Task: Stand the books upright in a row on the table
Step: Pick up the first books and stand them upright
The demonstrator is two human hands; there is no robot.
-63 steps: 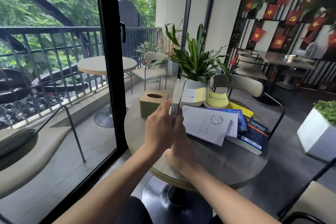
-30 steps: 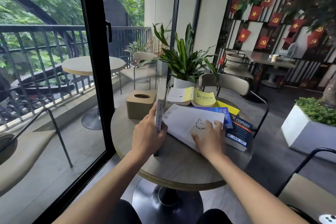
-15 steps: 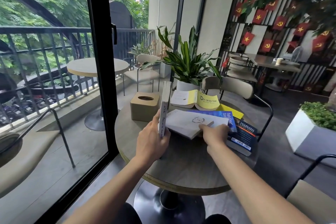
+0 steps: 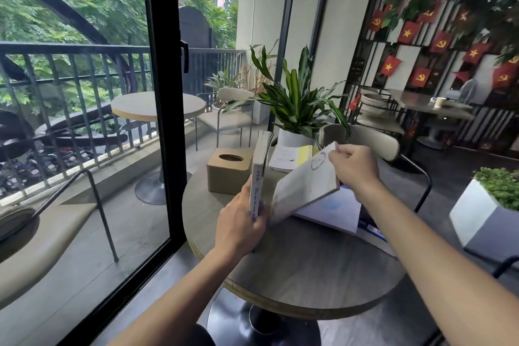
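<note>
A white book (image 4: 259,166) stands upright on the round grey table (image 4: 303,270), its spine facing me, and my left hand (image 4: 241,226) grips its lower part. My right hand (image 4: 354,167) holds the top edge of a second white book (image 4: 304,185), which is tilted up at a slant with its lower edge on the table beside the first. Under it lies a pale blue book (image 4: 334,209), with a dark book (image 4: 370,226) partly hidden behind my right forearm. A yellow-and-white book (image 4: 292,156) lies flat further back.
A tan tissue box (image 4: 229,170) stands at the table's far left, just behind the upright book. A potted plant (image 4: 297,109) and a chair back (image 4: 373,140) are behind the table. A glass door frame (image 4: 163,93) runs along the left; a white planter (image 4: 488,211) stands at the right.
My right hand has lifted the second white book off the stack and tilted it up toward the standing book. My left hand still holds the first book upright.
</note>
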